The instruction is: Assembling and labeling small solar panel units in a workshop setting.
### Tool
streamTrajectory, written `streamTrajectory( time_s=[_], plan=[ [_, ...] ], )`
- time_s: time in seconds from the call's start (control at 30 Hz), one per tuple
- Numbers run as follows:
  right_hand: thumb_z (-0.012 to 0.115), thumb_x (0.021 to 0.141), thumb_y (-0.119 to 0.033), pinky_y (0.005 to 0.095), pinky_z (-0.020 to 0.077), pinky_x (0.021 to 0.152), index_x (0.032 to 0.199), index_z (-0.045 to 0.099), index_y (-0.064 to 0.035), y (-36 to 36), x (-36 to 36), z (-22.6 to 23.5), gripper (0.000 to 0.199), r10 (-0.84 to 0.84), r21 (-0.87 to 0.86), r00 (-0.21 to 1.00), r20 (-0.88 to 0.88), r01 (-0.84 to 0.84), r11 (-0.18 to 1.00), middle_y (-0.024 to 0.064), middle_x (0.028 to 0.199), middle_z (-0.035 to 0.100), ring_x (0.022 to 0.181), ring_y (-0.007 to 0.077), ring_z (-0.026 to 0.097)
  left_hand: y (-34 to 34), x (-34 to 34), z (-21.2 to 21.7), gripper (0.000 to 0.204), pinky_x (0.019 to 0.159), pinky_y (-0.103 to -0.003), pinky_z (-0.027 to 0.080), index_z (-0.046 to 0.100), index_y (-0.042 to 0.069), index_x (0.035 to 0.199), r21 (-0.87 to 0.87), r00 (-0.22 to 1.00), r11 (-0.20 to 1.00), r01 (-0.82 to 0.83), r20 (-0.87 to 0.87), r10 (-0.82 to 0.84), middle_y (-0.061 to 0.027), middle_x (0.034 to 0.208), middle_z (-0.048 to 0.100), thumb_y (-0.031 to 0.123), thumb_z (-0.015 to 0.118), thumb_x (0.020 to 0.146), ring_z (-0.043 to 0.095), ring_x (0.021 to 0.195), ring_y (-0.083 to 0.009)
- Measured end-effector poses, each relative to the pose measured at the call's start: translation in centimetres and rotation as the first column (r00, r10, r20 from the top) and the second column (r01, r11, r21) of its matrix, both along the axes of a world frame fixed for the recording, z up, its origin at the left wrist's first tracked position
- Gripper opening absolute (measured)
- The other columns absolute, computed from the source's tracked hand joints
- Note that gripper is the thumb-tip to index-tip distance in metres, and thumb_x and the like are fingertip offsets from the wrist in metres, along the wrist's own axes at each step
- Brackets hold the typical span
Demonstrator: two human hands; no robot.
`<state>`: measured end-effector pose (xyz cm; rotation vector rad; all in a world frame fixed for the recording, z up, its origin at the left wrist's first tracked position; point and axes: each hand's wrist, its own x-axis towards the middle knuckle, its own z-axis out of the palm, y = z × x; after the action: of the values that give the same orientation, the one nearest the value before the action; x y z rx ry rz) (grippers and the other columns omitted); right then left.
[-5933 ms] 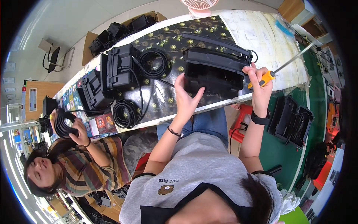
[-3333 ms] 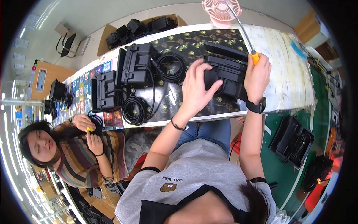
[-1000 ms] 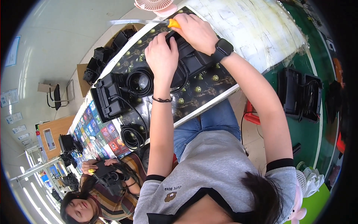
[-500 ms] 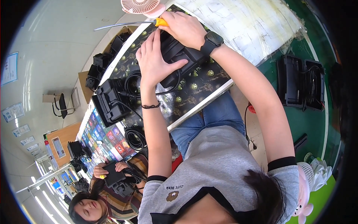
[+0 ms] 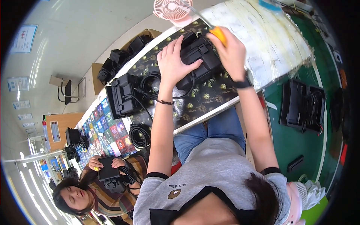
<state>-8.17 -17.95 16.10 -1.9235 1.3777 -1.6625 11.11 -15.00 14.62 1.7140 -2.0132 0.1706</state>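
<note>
My right hand (image 5: 233, 54) is closed around the yellow handle of a screwdriver (image 5: 219, 35), slightly blurred, above the right end of a black plastic case (image 5: 204, 52). The screwdriver's long metal shaft points up and left, past the pink fan. My left hand (image 5: 173, 65) lies on the left end of that case, fingers stretched and thumb spread to the right. A black cable (image 5: 150, 85) loops beside my left wrist, partly hidden by it. Left of it a second black case (image 5: 123, 95) sits on the dark patterned table mat (image 5: 195, 107).
A pink fan (image 5: 173, 9) stands at the far table edge. Boxed black units (image 5: 119, 56) lie beyond it. A coiled cable (image 5: 140, 137) is at lower left, near a co-worker's hands holding a black device (image 5: 108, 167). An open black case (image 5: 302, 105) rests on the green surface at right.
My right hand with the screwdriver has moved right and nearer, away from my left hand, and the shaft has swung upward. My left hand stays on the case. The whole view has shifted.
</note>
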Motion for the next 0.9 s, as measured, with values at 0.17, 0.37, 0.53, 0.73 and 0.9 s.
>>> streamTrajectory(
  time_s=[0.17,0.37,0.53,0.73,0.9],
  plan=[
    [0.069,0.092,-0.02,0.0343,0.0537,0.076,0.118,0.064,-0.0051,7.5,-3.8,-1.6,0.03,0.05,0.283,0.998,0.037,-0.058,0.957,0.0178,0.101,0.07,0.087,0.0316,0.07,-0.7,1.7,0.2,0.098,0.102,-0.042,0.034,0.049,0.012,0.141,-0.01,0.995,0.996,-0.092,-0.039,0.091,-0.0096,0.129,0.057,0.055,0.079,0.059,0.053,0.119,-0.0272],
    [0.066,0.09,-0.007,0.0356,0.0536,0.081,0.119,0.063,-0.004,13.7,-5.7,-2.3,0.029,0.042,0.374,0.999,-0.006,-0.037,0.927,0.0168,0.106,0.069,0.092,0.0298,0.069,-1.8,2.6,0.0,0.096,0.105,-0.045,0.031,0.052,0.017,0.14,0.037,0.999,0.999,0.009,-0.051,-0.007,-0.0089,0.131,0.054,0.05,0.079,0.054,0.049,0.123,-0.0275],
    [0.069,0.081,0.002,0.0353,0.053,0.077,0.111,0.065,-0.0011,15.1,-7.4,-2.0,0.031,0.108,0.21,0.984,-0.141,-0.077,0.975,0.0143,0.104,0.07,0.085,0.0295,0.068,-2.1,2.3,-0.3,0.096,0.103,-0.046,0.032,0.051,0.014,0.14,-0.011,0.998,1.0,-0.022,-0.053,0.021,-0.0104,0.13,0.055,0.054,0.079,0.058,0.05,0.121,-0.0288],
    [0.071,0.078,0.003,0.0347,0.0523,0.077,0.106,0.068,-0.0043,14.6,-7.0,-2.0,0.029,0.177,0.162,0.948,-0.263,-0.138,0.977,0.0113,0.105,0.07,0.087,0.0275,0.067,-2.2,2.3,-0.9,0.088,0.099,-0.045,0.036,0.052,0.009,0.139,-0.091,0.993,0.992,-0.092,0.061,0.097,-0.0116,0.123,0.059,0.06,0.073,0.07,0.055,0.114,-0.0295],
    [0.072,0.077,0.003,0.0343,0.0523,0.077,0.108,0.069,-0.0082,14.1,-5.5,-2.4,0.034,0.229,0.146,0.912,-0.34,-0.189,0.971,0.0076,0.11,0.069,0.088,0.0263,0.064,-1.9,2.3,-1.1,0.084,0.098,-0.046,0.037,0.054,0.011,0.138,-0.118,0.986,0.985,-0.128,0.094,0.139,-0.01,0.124,0.059,0.061,0.071,0.072,0.056,0.112,-0.0278]
  ],
)
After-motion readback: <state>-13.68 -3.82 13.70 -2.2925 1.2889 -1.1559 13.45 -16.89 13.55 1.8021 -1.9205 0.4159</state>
